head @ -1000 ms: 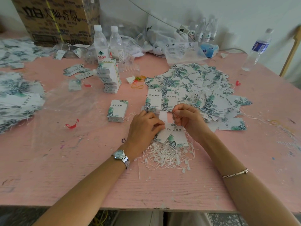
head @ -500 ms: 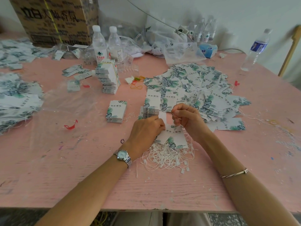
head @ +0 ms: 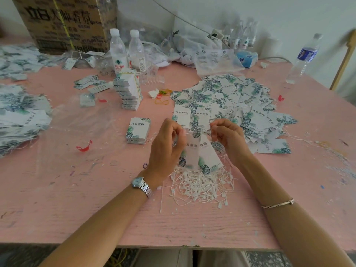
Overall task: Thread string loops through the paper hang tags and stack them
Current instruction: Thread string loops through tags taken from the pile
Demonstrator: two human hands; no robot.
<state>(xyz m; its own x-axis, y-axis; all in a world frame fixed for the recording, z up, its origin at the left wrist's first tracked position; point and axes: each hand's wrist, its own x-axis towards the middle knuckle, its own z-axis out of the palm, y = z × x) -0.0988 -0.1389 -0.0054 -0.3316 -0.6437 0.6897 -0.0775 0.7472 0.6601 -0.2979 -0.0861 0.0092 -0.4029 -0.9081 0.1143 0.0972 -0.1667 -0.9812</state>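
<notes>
Tags: white leaf-printed paper hang tags (head: 204, 157), lifted just above the pink table (head: 77, 199), between both hands.
Left hand (head: 165, 145): fingers pinch the tags' top.
Right hand (head: 229, 139): fingers curled together; what they pinch, I cannot tell.
Handling: likely light, stiff card; grip near the hole. White string loops (head: 202, 187) look limp and tangly.
Writing: tags end 服饰; clear water bottle (head: 117, 53) reads 农夫山泉.

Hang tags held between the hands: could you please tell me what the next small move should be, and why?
Probably draw the right hand away to pull one loop through. The left hand pinches the hang tags at their top, above the pile of string loops. The right hand curls beside that top, its hold unclear.
</notes>
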